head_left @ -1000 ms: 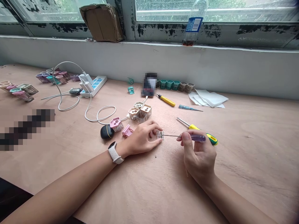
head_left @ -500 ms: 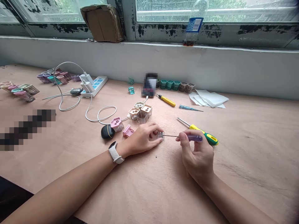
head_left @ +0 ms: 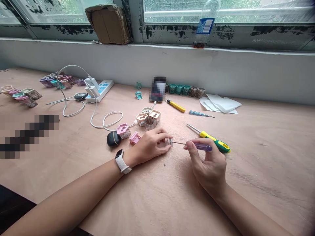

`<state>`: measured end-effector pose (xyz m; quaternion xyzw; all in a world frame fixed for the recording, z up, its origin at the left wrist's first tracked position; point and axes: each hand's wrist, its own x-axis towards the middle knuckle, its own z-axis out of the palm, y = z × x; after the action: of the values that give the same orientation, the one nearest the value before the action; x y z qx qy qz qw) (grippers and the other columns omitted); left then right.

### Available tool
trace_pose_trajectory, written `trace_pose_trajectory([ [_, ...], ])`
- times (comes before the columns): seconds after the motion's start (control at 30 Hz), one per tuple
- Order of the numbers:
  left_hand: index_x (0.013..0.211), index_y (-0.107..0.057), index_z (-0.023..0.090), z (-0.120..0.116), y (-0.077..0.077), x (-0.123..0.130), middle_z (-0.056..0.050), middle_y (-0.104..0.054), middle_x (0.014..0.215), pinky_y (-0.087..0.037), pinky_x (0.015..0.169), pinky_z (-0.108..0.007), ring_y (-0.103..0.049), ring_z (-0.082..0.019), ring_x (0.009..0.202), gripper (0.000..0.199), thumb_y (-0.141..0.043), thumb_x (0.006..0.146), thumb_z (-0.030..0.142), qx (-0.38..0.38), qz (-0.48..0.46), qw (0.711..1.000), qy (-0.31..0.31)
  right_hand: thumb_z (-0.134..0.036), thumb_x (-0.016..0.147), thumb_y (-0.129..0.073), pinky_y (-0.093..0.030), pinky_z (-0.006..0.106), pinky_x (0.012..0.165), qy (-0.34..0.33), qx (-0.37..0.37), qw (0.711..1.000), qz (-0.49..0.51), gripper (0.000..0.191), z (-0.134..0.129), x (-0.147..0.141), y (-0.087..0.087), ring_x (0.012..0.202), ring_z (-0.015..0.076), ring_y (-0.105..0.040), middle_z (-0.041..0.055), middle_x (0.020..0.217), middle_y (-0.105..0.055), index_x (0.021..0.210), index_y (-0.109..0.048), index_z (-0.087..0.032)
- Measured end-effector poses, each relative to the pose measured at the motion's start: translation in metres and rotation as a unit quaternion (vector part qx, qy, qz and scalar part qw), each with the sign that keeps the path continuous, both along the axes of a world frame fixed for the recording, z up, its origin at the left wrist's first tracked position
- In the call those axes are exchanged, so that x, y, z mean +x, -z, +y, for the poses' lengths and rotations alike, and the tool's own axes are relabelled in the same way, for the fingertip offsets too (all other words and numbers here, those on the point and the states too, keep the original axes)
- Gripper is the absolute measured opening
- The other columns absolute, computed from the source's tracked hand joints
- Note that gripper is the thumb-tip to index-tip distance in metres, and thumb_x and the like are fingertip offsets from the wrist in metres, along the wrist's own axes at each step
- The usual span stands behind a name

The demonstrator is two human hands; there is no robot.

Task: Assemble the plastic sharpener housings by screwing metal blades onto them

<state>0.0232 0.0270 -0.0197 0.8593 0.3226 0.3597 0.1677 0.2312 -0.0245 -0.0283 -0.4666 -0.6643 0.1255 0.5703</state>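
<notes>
Clear plastic sharpener case (head_left: 168, 141) is gripped at the tips of the curled fingers (head_left: 162, 140) of the left hand (head_left: 149, 146), which rests on the plywood worktop (head_left: 258, 183) near its middle and wears a white smartwatch (head_left: 122, 161); the right hand (head_left: 209, 162) pinches a purple-handled precision screwdriver (head_left: 203, 147) between thumb and forefinger, its thin steel shaft reaching the case. A tiny screw (head_left: 164, 164) lies on the wood below the hands, a yellow-and-green screwdriver (head_left: 216, 145) lies just beyond the right hand, and a pink sharpener case (head_left: 134, 138) and black oval case (head_left: 113, 139) sit just past the left hand
</notes>
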Motion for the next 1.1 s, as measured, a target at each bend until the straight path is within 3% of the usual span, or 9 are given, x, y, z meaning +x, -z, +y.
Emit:
trace_pose_trajectory([
  [0.3,0.114,-0.071,0.013,0.001,0.0,0.0,-0.007,-0.065,0.102,-0.057,0.071,-0.025,-0.063,-0.011,0.076,0.028,-0.071,0.087,0.009,0.015,-0.011,0.999,-0.035,-0.037,0.09,-0.075,-0.052,0.028,0.064,0.025,-0.047,0.998,-0.014,0.021,0.001,0.005,-0.002,0.064,0.0137,-0.066,0.0005,0.073,-0.069,0.084,-0.066,-0.019],
  [0.47,0.114,-0.071,0.013,0.003,0.001,-0.001,-0.007,-0.065,0.104,-0.058,0.072,-0.026,-0.064,-0.012,0.08,0.028,-0.072,0.087,0.009,0.013,-0.01,0.999,-0.05,-0.051,0.093,-0.067,-0.042,0.026,0.058,0.049,-0.081,0.992,-0.081,0.048,0.008,0.01,-0.01,0.052,0.0099,-0.05,-0.0017,0.056,-0.057,0.06,-0.055,-0.018],
  [0.53,0.113,-0.072,0.014,0.003,0.001,-0.001,-0.006,-0.065,0.104,-0.058,0.072,-0.026,-0.063,-0.011,0.078,0.027,-0.072,0.087,0.009,0.016,-0.009,0.998,-0.056,-0.052,0.098,-0.06,-0.043,0.027,0.061,0.039,-0.106,0.99,-0.086,0.047,0.01,0.012,-0.011,0.057,0.0113,-0.054,-0.0005,0.06,-0.058,0.065,-0.056,-0.018],
  [0.63,0.112,-0.072,0.014,0.004,0.001,-0.002,-0.006,-0.064,0.103,-0.058,0.072,-0.026,-0.063,-0.01,0.076,0.026,-0.073,0.086,0.009,0.015,-0.007,0.998,-0.068,-0.045,0.098,-0.057,-0.048,0.026,0.065,-0.009,-0.125,0.99,-0.07,0.028,0.01,0.013,-0.011,0.072,0.0147,-0.064,0.0022,0.08,-0.067,0.089,-0.059,-0.019],
  [0.73,0.112,-0.072,0.014,0.004,0.002,-0.002,-0.005,-0.064,0.101,-0.057,0.069,-0.024,-0.062,-0.009,0.072,0.027,-0.073,0.086,0.007,0.007,-0.011,0.997,-0.075,-0.039,0.097,-0.058,-0.049,0.026,0.062,-0.022,-0.113,0.99,-0.087,0.021,0.009,0.013,-0.008,0.07,0.0141,-0.063,0.0022,0.081,-0.066,0.089,-0.056,-0.019],
  [1.1,0.111,-0.073,0.012,0.004,0.001,-0.002,-0.004,-0.063,0.098,-0.057,0.07,-0.025,-0.062,-0.009,0.071,0.027,-0.073,0.085,0.007,0.006,-0.016,0.997,-0.076,-0.038,0.097,-0.065,-0.041,0.025,0.057,0.036,0.005,0.987,-0.154,0.034,0.011,0.013,-0.006,0.052,0.0096,-0.049,-0.0029,0.059,-0.058,0.071,-0.056,-0.019],
])
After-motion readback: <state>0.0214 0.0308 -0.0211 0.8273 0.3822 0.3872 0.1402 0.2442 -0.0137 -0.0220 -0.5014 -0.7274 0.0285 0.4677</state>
